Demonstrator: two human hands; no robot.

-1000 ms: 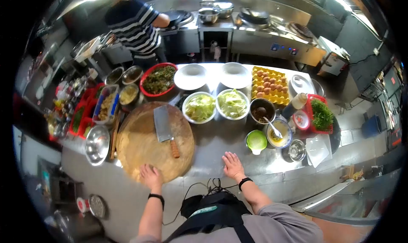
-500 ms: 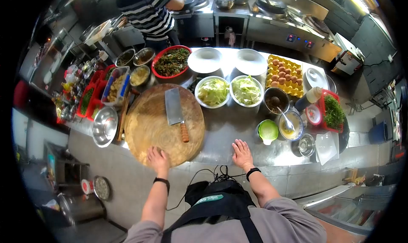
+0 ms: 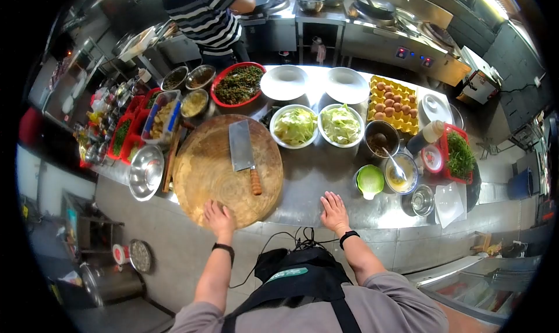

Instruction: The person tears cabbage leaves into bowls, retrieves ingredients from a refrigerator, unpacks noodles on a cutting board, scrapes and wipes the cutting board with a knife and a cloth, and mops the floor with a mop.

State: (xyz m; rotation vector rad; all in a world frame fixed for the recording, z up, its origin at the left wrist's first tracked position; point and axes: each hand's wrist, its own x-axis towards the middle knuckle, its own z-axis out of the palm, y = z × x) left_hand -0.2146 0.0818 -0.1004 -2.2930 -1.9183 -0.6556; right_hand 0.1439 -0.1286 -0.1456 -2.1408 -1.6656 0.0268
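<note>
My left hand (image 3: 219,218) rests on the near edge of a round wooden chopping board (image 3: 204,158), fingers stretched out and holding nothing. A cleaver (image 3: 240,146) lies flat on that board, its wooden handle pointing toward me. My right hand (image 3: 334,211) lies flat on the front edge of the steel table (image 3: 303,193), also with nothing in it. Beyond it stand two white bowls of shredded cabbage, one on the left (image 3: 294,127) and one on the right (image 3: 341,126). A green leaf-shaped dish (image 3: 370,181) sits to the right of my right hand.
At the right are a pot with a ladle (image 3: 381,138), a bowl of yellowish liquid with a spoon (image 3: 401,173), an egg tray (image 3: 393,105) and a red basket of greens (image 3: 459,154). A steel bowl (image 3: 145,172) sits left. Across the table, a person in a striped shirt (image 3: 205,18) stands by the stove.
The view has shifted very slightly, so the table's things appear a little farther right. Both hands stay where they were, and nothing was picked up or put down.
</note>
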